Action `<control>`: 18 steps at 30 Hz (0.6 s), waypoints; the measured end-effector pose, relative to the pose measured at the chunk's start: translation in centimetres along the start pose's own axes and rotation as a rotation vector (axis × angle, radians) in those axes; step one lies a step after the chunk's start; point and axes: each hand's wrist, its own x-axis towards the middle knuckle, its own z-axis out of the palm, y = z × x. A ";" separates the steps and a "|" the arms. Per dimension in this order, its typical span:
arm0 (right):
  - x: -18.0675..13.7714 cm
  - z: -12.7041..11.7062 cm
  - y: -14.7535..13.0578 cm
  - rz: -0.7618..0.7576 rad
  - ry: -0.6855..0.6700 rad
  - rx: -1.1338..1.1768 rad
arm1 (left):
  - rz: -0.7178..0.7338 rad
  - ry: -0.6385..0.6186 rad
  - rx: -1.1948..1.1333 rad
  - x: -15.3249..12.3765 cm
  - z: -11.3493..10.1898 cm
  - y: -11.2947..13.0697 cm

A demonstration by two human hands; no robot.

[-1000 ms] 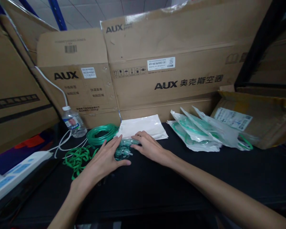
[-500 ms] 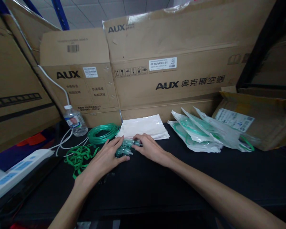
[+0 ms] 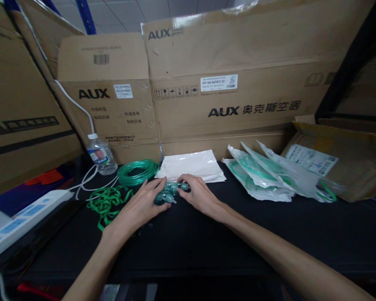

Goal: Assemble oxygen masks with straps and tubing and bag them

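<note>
A small pile of clear green plastic mask parts lies on the black table. My left hand rests flat against the pile's left side, fingers stretched out. My right hand cups the pile from the right, fingertips on the parts. Neither hand lifts anything. Just behind the pile lies a stack of empty white bags. A coil of green tubing and green elastic straps lie to the left.
Several sealed bags with green tubing lie at the right. A water bottle, white cables and a power strip sit at the left. Large AUX cardboard boxes wall in the back; another carton lies at the right.
Both hands have drawn closer together around the plastic parts, gathering them into a tighter pile. The view has shifted slightly.
</note>
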 end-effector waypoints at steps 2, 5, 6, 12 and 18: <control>-0.2 0.0 -0.3 -0.023 0.004 0.002 | 0.009 0.005 -0.006 0.0 0.1 0.0; -0.2 0.1 -0.5 -0.046 0.015 0.004 | 0.020 0.014 -0.015 -0.1 0.2 -0.1; -0.2 0.1 -0.5 -0.048 0.020 0.007 | 0.023 0.019 -0.018 -0.1 0.2 -0.1; 0.0 0.1 -0.5 -0.025 0.043 0.044 | 0.024 0.037 -0.036 -0.2 0.3 -0.1; 0.1 -0.5 -1.3 -0.053 0.090 0.098 | 0.014 0.036 -0.050 -0.2 0.0 0.4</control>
